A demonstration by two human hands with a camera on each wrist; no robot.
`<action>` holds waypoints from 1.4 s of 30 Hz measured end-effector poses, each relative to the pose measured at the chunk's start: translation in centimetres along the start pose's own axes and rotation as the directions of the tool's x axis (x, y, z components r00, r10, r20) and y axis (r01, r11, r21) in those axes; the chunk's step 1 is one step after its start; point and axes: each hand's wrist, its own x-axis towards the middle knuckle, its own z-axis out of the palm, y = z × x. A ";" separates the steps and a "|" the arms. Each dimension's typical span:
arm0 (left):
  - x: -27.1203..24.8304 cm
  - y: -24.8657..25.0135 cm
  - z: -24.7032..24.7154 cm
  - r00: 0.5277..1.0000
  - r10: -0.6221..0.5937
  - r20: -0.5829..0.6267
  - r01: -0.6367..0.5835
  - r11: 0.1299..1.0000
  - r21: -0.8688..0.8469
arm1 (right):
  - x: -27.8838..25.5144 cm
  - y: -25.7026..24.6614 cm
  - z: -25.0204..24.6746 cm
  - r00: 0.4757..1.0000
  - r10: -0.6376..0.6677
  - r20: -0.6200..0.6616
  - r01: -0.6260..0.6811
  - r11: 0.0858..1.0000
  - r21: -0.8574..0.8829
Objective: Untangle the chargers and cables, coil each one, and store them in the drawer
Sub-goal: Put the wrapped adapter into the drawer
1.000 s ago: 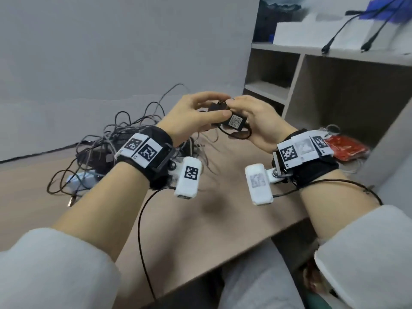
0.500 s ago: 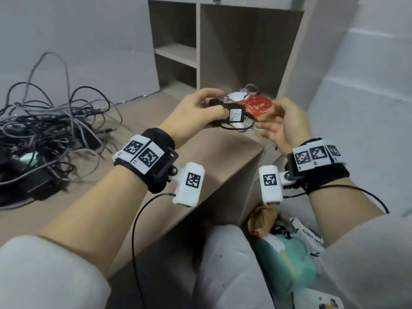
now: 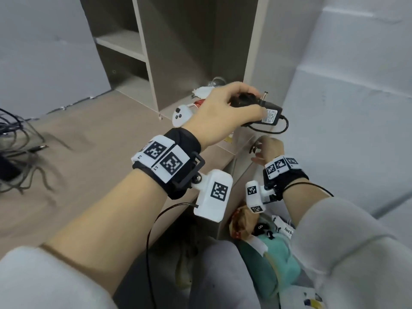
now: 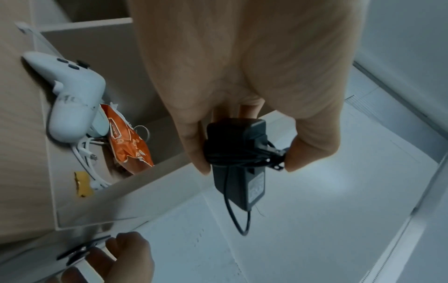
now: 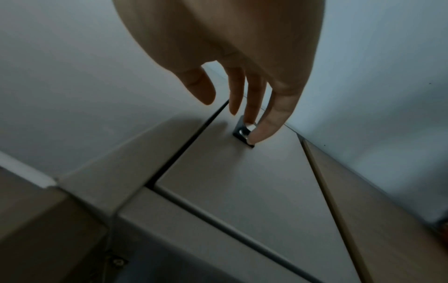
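Charger, a black wall adapter with its cord wound round the body, was clamped in the left hand, held in the air past the desk's right end; barrel plug stuck up above the fingers, one loose loop of cord hung below; right hand was low at the drawer front, fingertips touching the small metal knob, not visibly curled round it.

A second ago both hands worked the adapter together over the desk; half a second ago the right hand let go; it had since dropped to the knob, so coiling of this one looked finished and stowing was the step in hand; drawer itself seemed closed, only a thin dark gap along its edge.

Cable tangle on the desk was cut off at the left edge, so how much remained was unclear; drawer interior not visible; white game controller and orange packet sat in the open cubby beside the left hand.
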 end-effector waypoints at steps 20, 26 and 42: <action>-0.1 0.9 4.8 0.965 -0.084 -0.247 0.065 0.994 -0.084 | -4.0 3.5 -7.9 0.979 -0.099 -0.177 0.056 0.971 -0.234; -0.4 1.3 7.0 0.946 -0.117 -0.302 0.088 0.990 -0.108 | -6.6 5.6 -13.3 0.984 -0.059 -0.169 0.036 0.990 -0.138; -1.8 2.1 6.4 0.974 -0.178 -0.141 0.187 0.981 0.052 | -9.0 5.1 -19.3 0.968 0.033 -0.249 -0.106 0.952 -0.286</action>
